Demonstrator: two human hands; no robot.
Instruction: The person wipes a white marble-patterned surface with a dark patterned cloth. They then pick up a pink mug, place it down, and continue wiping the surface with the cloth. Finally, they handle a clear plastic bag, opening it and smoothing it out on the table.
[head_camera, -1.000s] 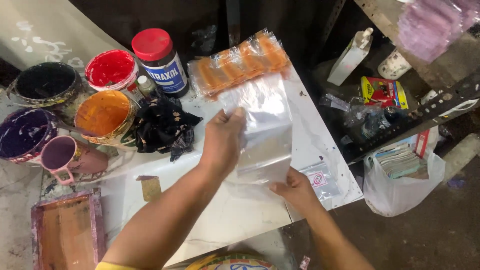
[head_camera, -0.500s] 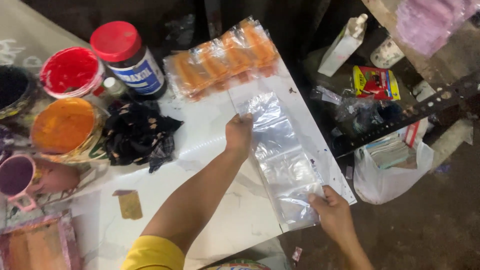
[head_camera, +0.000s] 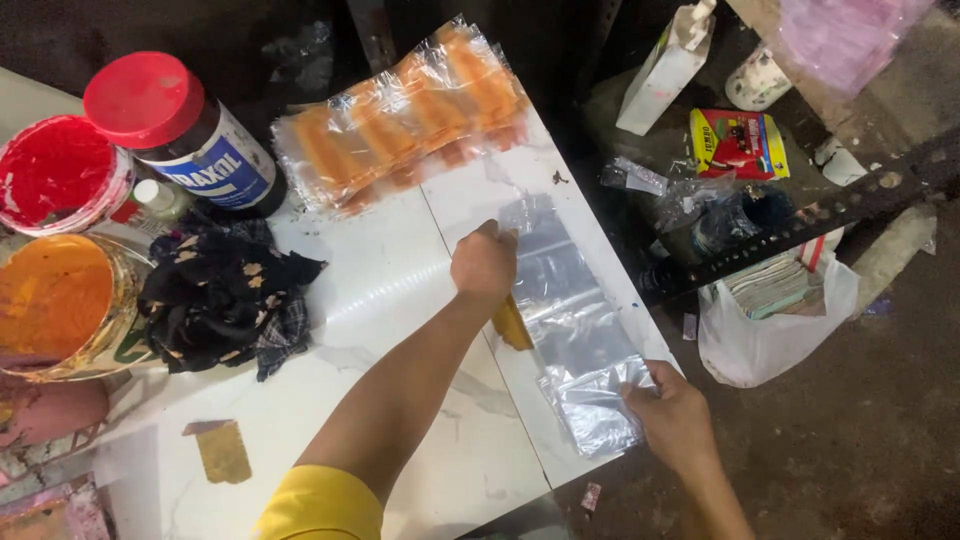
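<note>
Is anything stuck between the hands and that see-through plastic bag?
No. The left hand presses the far end of the clear plastic bag directly, and the right hand pinches its near end. Nothing visible lies between them.

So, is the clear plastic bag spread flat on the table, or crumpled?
Spread flat. The clear plastic bag lies stretched along the white table, the left hand pressing its far end and the right hand gripping its near end.

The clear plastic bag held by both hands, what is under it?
Under the clear plastic bag the white table shows through, and an orange strip sticks out beside the left hand. The right hand hides the table edge under it.
</note>
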